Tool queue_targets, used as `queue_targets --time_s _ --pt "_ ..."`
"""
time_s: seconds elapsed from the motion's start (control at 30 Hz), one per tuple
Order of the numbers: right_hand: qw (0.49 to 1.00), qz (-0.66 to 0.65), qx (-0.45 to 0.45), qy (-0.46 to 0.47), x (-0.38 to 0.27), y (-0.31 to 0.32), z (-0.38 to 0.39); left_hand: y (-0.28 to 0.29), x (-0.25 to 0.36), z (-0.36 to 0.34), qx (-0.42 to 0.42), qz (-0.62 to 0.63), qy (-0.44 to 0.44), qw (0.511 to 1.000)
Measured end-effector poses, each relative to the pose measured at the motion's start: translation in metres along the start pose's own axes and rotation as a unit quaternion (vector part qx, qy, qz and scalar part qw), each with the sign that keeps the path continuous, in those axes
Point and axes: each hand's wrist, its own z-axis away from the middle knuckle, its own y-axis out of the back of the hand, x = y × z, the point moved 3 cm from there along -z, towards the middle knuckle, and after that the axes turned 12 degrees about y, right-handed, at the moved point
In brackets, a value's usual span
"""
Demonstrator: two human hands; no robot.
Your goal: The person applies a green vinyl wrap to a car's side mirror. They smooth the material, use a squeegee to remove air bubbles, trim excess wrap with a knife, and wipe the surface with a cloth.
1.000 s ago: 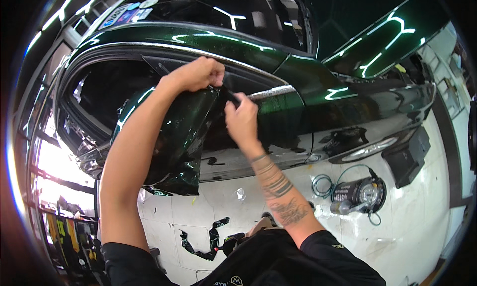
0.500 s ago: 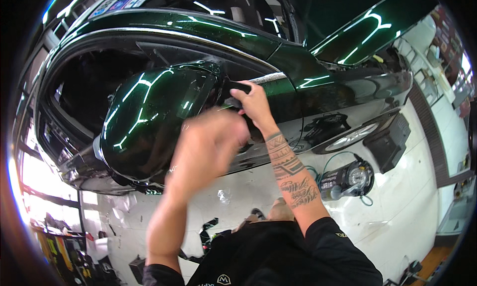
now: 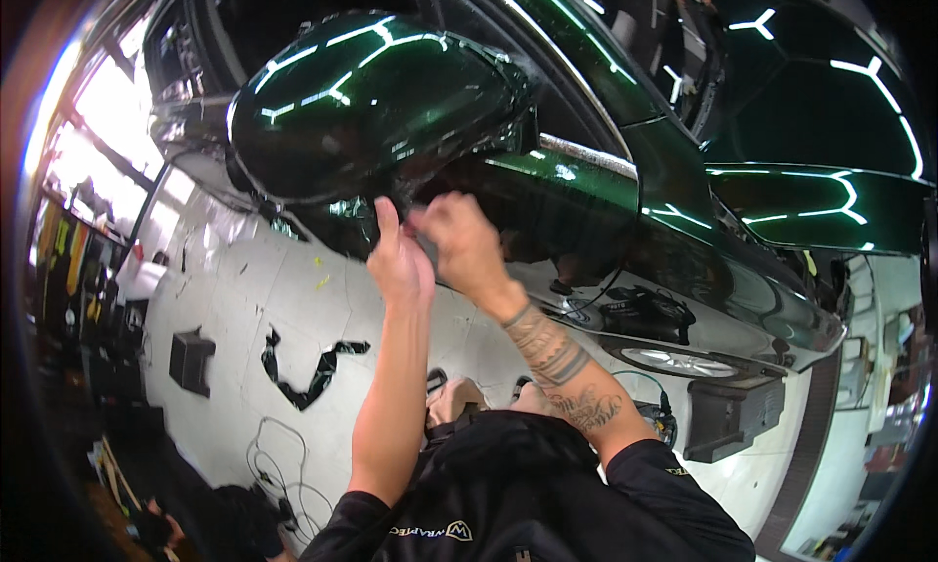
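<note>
A glossy dark green car door mirror [image 3: 362,112] juts out above my hands, with wrinkled, shiny clear material along its lower edge. Just under it is my left hand [image 3: 403,264], one finger stretched upward; its other fingers are partly hidden. Close beside it on the right, my right hand [image 3: 467,249] is bent with its fingers drawn together toward the left hand. Motion blurs it, and whatever sits in its fingertips cannot be made out. Behind both hands is the green car door [image 3: 576,186].
A crumpled black strip [image 3: 305,391] lies on the pale floor near a black box [image 3: 191,362] and a looped cable [image 3: 278,464]. At right, another black box [image 3: 735,415] stands by the car's wheel [image 3: 679,362]. The hood [image 3: 811,103] is raised.
My view has shifted, so the mirror sits higher. My right hand has left the door by the mirror, and the black piece it held no longer shows. My hands are now side by side.
</note>
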Motion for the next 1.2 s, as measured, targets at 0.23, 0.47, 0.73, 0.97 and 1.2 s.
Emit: queue_targets --time_s 0.23,0.47,0.73,0.97,1.2 --pt "0.995 -0.051 0.086 0.014 0.037 0.081 -0.033 -0.009 -0.008 0.000 0.008 0.053 -0.086 0.995" --pt "0.996 0.031 0.082 0.029 0.080 0.089 -0.076 -0.025 -0.020 -0.013 -0.008 0.107 -0.101 0.989" --pt "0.998 -0.044 0.039 0.011 0.098 0.092 -0.086 -0.008 -0.020 -0.030 -0.129 0.136 -0.105 0.977" --pt "0.998 -0.016 0.054 0.017 0.090 0.084 -0.081 -0.040 -0.020 -0.011 0.044 0.122 -0.136 0.982" --pt "0.990 0.089 0.101 -0.034 0.077 0.073 -0.076 -0.021 -0.029 -0.022 -0.013 0.114 -0.156 0.981"
